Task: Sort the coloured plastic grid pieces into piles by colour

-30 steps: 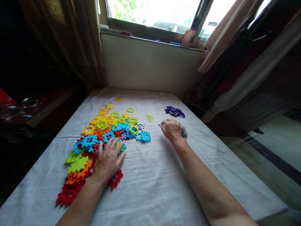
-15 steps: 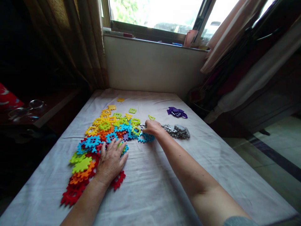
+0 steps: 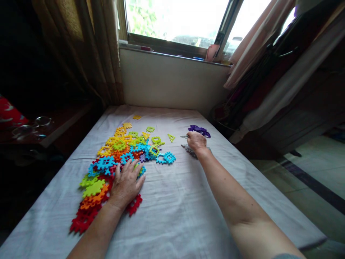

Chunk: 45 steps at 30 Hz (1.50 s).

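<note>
My left hand lies spread, palm down, on the near right part of a heap of colourful toothed plastic pieces. Around its fingers are blue pieces and a red piece. My right hand is closed on a grey piece whose end sticks out to the left, just above the grey pile. That pile is partly hidden by the hand. Just behind my right hand sits a purple pile.
A pale cloth covers the table. Two blue pieces and a green triangle lie between the heap and the grey pile. Glasses rest on a dark surface at left; clothes hang at right.
My right hand has moved right, from the blue pieces to over the grey pile, with a grey piece in it. My left hand keeps its place. The view has shifted slightly.
</note>
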Motion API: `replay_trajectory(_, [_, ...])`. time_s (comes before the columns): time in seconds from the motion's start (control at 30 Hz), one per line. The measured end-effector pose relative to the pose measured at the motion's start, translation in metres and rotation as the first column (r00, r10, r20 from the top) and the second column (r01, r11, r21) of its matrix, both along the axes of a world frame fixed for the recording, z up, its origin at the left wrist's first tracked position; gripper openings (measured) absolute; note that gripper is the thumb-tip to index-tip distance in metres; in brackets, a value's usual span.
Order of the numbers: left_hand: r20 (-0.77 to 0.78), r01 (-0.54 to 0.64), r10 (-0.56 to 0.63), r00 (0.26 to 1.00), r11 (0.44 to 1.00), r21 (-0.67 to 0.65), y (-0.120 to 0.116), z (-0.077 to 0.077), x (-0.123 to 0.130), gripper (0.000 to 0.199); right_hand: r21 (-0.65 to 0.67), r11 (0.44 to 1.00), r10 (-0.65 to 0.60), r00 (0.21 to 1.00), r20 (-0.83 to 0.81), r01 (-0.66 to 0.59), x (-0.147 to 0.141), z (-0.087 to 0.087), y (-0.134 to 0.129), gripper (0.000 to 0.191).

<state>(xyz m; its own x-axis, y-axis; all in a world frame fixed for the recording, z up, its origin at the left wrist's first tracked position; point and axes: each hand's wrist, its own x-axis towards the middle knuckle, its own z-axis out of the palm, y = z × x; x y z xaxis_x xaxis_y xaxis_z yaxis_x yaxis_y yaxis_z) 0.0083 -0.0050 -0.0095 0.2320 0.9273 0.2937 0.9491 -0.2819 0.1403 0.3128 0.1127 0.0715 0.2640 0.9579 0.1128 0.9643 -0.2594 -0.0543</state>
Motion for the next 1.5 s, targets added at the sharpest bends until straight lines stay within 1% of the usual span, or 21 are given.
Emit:
replay_trajectory(0.17, [0.146,0.049,-0.058,0.988,0.997,0.064,0.005,-0.003,-0.006,0.038,-0.021,0.997,0.076,0.994,0.073,-0.075,0.007,-0.001,-0.023,0.028])
replay_trajectory(0.27, [0.354,0.063,-0.113,0.928,0.987,0.149,0.011,-0.003,-0.011,0.036,0.079,0.963,0.257,0.966,0.006,-0.257,-0.014,-0.013,-0.046,0.029])
replay_trajectory(0.33, [0.522,0.046,-0.139,0.842,0.981,0.186,0.014,-0.001,-0.014,0.036,0.114,0.913,0.401,0.913,-0.075,-0.392,-0.033,-0.028,-0.064,0.038])
replay_trajectory(0.4, [0.711,0.016,-0.119,0.693,0.989,0.15,0.018,0.004,-0.015,0.038,0.087,0.895,0.445,0.882,-0.153,-0.437,-0.051,-0.045,-0.08,0.057])
replay_trajectory(0.43, [0.812,0.002,-0.086,0.577,0.995,0.103,0.019,0.009,-0.015,0.041,0.066,0.897,0.441,0.878,-0.187,-0.436,-0.058,-0.054,-0.087,0.066])
replay_trajectory(0.53, [0.992,-0.003,0.051,0.116,0.999,-0.051,0.021,0.025,-0.025,0.051,0.033,0.907,0.413,0.873,-0.259,-0.42,-0.07,-0.071,-0.103,0.079])
replay_trajectory(0.57, [0.997,0.002,0.073,0.012,0.997,-0.073,0.021,0.031,-0.033,0.054,0.035,0.907,0.412,0.868,-0.276,-0.419,-0.072,-0.073,-0.107,0.08])
replay_trajectory(0.6, [0.996,-0.002,0.083,-0.027,0.997,-0.083,0.018,0.036,-0.043,0.056,0.041,0.907,0.412,0.864,-0.289,-0.419,-0.073,-0.073,-0.11,0.081])
replay_trajectory(0.63, [0.996,-0.011,0.088,0.015,0.996,-0.088,0.015,0.04,-0.056,0.059,0.047,0.905,0.416,0.859,-0.297,-0.422,-0.075,-0.072,-0.114,0.082])
replay_trajectory(0.67, [0.987,-0.025,0.094,0.129,0.995,-0.092,0.01,0.041,-0.07,0.062,0.053,0.901,0.425,0.853,-0.302,-0.43,-0.078,-0.071,-0.117,0.085])
replay_trajectory(0.73, [0.856,-0.07,0.139,0.498,0.99,-0.12,-0.003,0.038,-0.101,0.072,0.071,0.873,0.481,0.826,-0.293,-0.482,-0.088,-0.068,-0.124,0.093])
replay_trajectory(0.77, [0.697,-0.09,0.155,0.7,0.987,-0.13,-0.011,0.034,-0.115,0.079,0.083,0.844,0.53,0.8,-0.283,-0.53,-0.095,-0.067,-0.129,0.097])
replay_trajectory(0.8, [0.502,-0.139,0.189,0.844,0.981,-0.135,-0.019,0.027,-0.127,0.087,0.092,0.805,0.586,0.763,-0.273,-0.586,-0.103,-0.067,-0.133,0.1])
replay_trajectory(0.83, [0.32,-0.203,0.241,0.916,0.968,-0.149,-0.026,0.02,-0.136,0.093,0.098,0.759,0.644,0.718,-0.264,-0.644,-0.113,-0.067,-0.137,0.103])
replay_trajectory(0.93, [0.023,-0.256,0.263,0.965,0.953,-0.161,-0.04,0.0,-0.139,0.094,0.094,0.634,0.759,0.594,-0.268,-0.768,-0.142,-0.071,-0.143,0.104])
replay_trajectory(1.0, [0.007,-0.198,0.2,0.98,0.973,-0.115,-0.04,-0.008,-0.125,0.087,0.096,0.596,0.786,0.554,-0.273,-0.798,-0.158,-0.074,-0.141,0.101])
replay_trajectory(1.07, [0.029,-0.195,0.197,0.98,0.978,-0.078,-0.031,-0.008,-0.104,0.083,0.116,0.601,0.787,0.56,-0.258,-0.791,-0.168,-0.075,-0.134,0.095])
replay_trajectory(1.17, [0.078,-0.256,0.261,0.962,0.964,-0.071,-0.009,-0.001,-0.069,0.076,0.16,0.682,0.73,0.647,-0.222,-0.714,-0.169,-0.073,-0.117,0.084])
replay_trajectory(1.3, [0.198,-0.321,0.331,0.922,0.943,-0.081,0.025,0.006,-0.037,0.068,0.193,0.818,0.574,0.791,-0.211,-0.542,-0.146,-0.068,-0.093,0.074])
replay_trajectory(1.4, [0.323,-0.318,0.321,0.89,0.946,-0.066,0.042,0.006,-0.035,0.064,0.196,0.884,0.461,0.86,-0.219,-0.424,-0.118,-0.069,-0.082,0.073])
replay_trajectory(1.5, [0.425,-0.29,0.254,0.869,0.957,0.022,0.054,0.005,-0.06,0.061,0.159,0.935,0.349,0.904,-0.246,-0.318,-0.097,-0.073,-0.074,0.073])
